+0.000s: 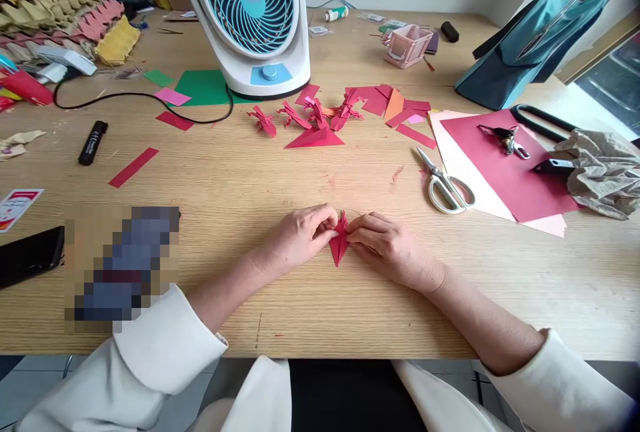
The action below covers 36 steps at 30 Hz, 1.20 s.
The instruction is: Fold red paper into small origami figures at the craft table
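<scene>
A small folded red paper (339, 245) lies near the table's front middle, its lower point toward me and its narrow tip away. My left hand (305, 235) pinches its left edge between thumb and fingers. From the right, my right hand (393, 245) grips the opposite edge with closed fingers. Several folded red paper figures (314, 115) stand beyond my hands, in front of the fan. Scissors (447, 189) with pale handles rest to the right, beside a large red sheet (505, 159).
A white fan (265, 79) stands at the back, its black cable (145, 94) running left. A black marker (93, 143), a red strip (133, 167) and a phone (31, 257) lie left. At the right are a teal bag (520, 52) and crumpled paper (605, 172).
</scene>
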{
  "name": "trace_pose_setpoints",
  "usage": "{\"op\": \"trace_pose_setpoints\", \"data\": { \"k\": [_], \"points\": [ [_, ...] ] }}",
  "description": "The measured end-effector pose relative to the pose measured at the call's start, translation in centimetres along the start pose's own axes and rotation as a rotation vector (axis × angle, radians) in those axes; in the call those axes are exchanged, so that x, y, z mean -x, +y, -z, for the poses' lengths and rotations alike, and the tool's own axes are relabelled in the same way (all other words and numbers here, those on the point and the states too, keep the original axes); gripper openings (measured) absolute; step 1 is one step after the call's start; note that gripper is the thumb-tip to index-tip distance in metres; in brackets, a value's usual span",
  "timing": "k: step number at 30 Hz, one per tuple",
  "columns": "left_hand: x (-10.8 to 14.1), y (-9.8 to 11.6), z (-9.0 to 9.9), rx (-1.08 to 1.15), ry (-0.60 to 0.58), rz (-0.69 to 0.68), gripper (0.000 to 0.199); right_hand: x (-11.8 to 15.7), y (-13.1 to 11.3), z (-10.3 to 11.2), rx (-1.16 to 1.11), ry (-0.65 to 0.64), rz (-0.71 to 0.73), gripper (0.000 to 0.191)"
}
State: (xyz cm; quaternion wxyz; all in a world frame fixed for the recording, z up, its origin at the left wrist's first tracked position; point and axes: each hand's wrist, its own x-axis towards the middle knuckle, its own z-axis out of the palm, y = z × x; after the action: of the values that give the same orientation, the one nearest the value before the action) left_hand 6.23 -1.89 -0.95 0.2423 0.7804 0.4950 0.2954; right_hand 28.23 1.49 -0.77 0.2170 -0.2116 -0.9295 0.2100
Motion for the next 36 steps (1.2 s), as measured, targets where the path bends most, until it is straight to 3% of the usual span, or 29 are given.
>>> {"op": "trace_pose_setpoints", "data": {
  "k": [16, 23, 30, 36],
  "points": [
    [0.0, 0.3, -1.0, -0.274, 0.032, -0.118, 0.009, 0.0, -0.2, 0.1, 0.165, -0.025, 0.047, 0.024],
    [0.9, 0.8, -1.3, -0.441, 0.09, -0.163, 0.019, 0.0, -0.6, 0.3, 0.259, -0.036, 0.052, 0.025],
    [2.7, 0.3, 0.7, -0.603, -0.091, -0.413, 0.046, 0.1, -0.5, 0.2, 0.256, -0.03, 0.054, 0.025],
    [2.6, 0.3, 1.1, -0.705, -0.197, -0.417, 0.046, 0.2, -0.4, 0.2, 0.258, -0.016, 0.067, 0.025]
  ]
}}
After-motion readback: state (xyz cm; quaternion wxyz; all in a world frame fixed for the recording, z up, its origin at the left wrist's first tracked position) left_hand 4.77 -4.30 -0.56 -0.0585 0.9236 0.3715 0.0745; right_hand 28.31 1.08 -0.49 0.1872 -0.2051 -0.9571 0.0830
